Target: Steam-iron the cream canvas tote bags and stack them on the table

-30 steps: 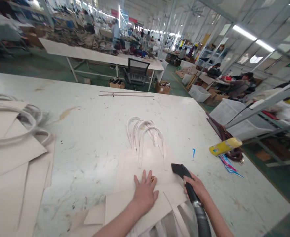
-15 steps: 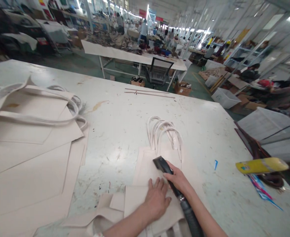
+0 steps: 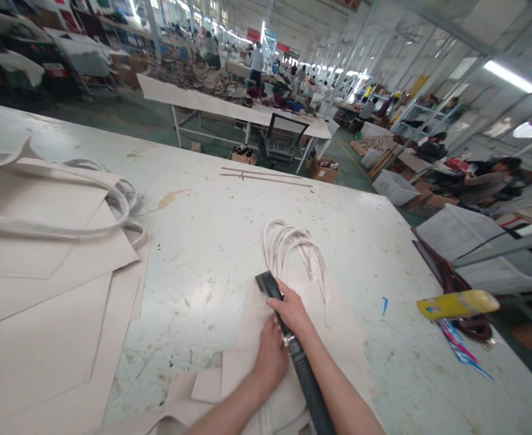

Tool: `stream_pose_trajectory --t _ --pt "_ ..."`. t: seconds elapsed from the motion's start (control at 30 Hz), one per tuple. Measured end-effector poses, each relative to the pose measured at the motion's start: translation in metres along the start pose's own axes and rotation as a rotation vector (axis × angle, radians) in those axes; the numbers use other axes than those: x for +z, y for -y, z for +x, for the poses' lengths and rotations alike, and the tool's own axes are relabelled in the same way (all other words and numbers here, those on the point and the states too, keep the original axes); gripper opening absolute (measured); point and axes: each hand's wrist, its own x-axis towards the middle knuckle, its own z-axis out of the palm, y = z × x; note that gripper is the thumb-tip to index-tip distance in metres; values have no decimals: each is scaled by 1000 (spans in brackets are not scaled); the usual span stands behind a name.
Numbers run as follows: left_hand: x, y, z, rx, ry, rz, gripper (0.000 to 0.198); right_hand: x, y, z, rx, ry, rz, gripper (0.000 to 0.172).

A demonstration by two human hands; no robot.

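My right hand (image 3: 293, 309) is wrapped round a black clipper-like trimmer (image 3: 266, 283) with a wide flat head. A thick dark ribbed hose (image 3: 310, 380) runs from its rear end toward me. The head is over the upper left edge of a beige tote bag (image 3: 338, 314), just below its looped handles (image 3: 293, 244). My left hand (image 3: 272, 350) is close below the trimmer, its fingers curled in and pinching the bag's fabric; the fingertips are partly hidden. Folded beige fabric (image 3: 202, 386) lies bunched under and left of my left wrist.
On the left lies a pile of flat beige bags (image 3: 43, 314). A yellow can (image 3: 458, 304), a blue-and-pink packet (image 3: 460, 347) and dark brown straps (image 3: 438, 266) are on the right. Thin strips (image 3: 266, 176) lie near the table's far edge; an office chair (image 3: 281, 139) stands beyond.
My left hand, flat on the fabric before, has curled its fingers in beside the trimmer. The trimmer in my right hand has moved left to the bag's upper edge. The camera view has shifted slightly.
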Motion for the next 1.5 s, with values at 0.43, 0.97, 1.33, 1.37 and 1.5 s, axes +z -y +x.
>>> stream_pose_trajectory --t 0.43,0.97,1.33,1.37,1.5 --pt "-55 -21 96 -75 -37 384 35 -62 -72 -49 202 -246 244 71" --pt "-11 -30 -122 542 454 445 59 -180 -110 -252 313 -565 219 83" --pt "0 -7 -143 338 233 505 56 -134 -119 -185 363 -341 177 69" --pt "1 -5 -145 331 214 500 58 -137 -115 -184 341 -419 164 70" --pt "-4 -3 -151 309 140 481 61 -139 -91 -201 296 -282 142 71"
